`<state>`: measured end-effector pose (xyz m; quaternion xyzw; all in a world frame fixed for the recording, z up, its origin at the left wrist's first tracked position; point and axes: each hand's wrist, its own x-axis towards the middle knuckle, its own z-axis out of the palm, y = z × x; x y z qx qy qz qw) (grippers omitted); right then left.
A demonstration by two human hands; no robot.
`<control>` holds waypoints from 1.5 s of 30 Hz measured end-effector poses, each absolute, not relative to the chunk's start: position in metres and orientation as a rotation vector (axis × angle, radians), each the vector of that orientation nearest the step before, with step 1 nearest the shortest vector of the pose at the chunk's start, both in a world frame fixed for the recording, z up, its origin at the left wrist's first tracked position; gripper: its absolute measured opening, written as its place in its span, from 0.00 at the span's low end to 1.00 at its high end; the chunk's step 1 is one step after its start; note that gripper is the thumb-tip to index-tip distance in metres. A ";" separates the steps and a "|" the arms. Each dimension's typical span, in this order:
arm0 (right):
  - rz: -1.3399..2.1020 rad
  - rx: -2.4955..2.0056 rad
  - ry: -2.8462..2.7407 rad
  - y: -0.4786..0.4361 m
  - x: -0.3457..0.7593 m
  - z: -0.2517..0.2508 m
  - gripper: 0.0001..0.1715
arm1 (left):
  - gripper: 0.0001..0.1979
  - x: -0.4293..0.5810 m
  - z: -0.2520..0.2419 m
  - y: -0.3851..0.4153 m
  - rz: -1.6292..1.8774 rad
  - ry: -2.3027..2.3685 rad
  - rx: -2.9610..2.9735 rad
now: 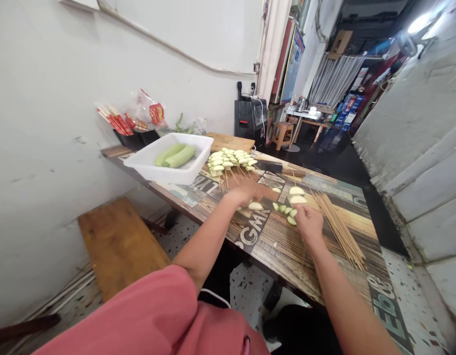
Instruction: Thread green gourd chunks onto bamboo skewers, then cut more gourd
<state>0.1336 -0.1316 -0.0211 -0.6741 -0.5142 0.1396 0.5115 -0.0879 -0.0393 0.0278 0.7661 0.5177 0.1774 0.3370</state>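
My right hand [309,222] pinches an upright bamboo skewer, and pale half-round zucchini slices [296,191] are threaded on it above my fingers. My left hand [246,193] is smeared by motion over the tabletop, so its fingers cannot be made out. Beside it lies a loose zucchini slice [255,206]. Several more cut pieces [283,209] rest between my two hands. Farther back, a pile of filled zucchini skewers [229,160] lies with its sticks toward me. Bare bamboo skewers [340,229] are spread in a bundle to the right of my right hand.
A white plastic tub [168,175] holds whole zucchinis [176,155]. A knife [279,168] lies beyond the slices, and a wooden board [231,141] at the back edge. Black containers [135,139] with wrapped chopsticks stand far left; a wooden bench [120,244] is below.
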 end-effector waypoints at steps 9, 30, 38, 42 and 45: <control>0.382 -1.535 -1.288 -0.142 0.121 -0.008 0.23 | 0.17 -0.074 0.019 -0.013 0.638 1.057 1.892; 0.520 -1.598 -1.577 -0.168 0.098 0.000 0.24 | 0.06 -0.039 0.010 0.010 1.017 0.700 0.443; 0.519 -1.617 -1.550 -0.164 0.102 -0.006 0.25 | 0.06 -0.037 0.010 0.010 1.009 0.700 0.463; 0.532 -1.619 -1.541 -0.163 0.102 -0.007 0.25 | 0.06 -0.036 0.010 0.010 1.003 0.710 0.459; 0.522 -1.625 -1.530 -0.162 0.102 -0.008 0.25 | 0.05 -0.036 0.010 0.010 0.999 0.713 0.455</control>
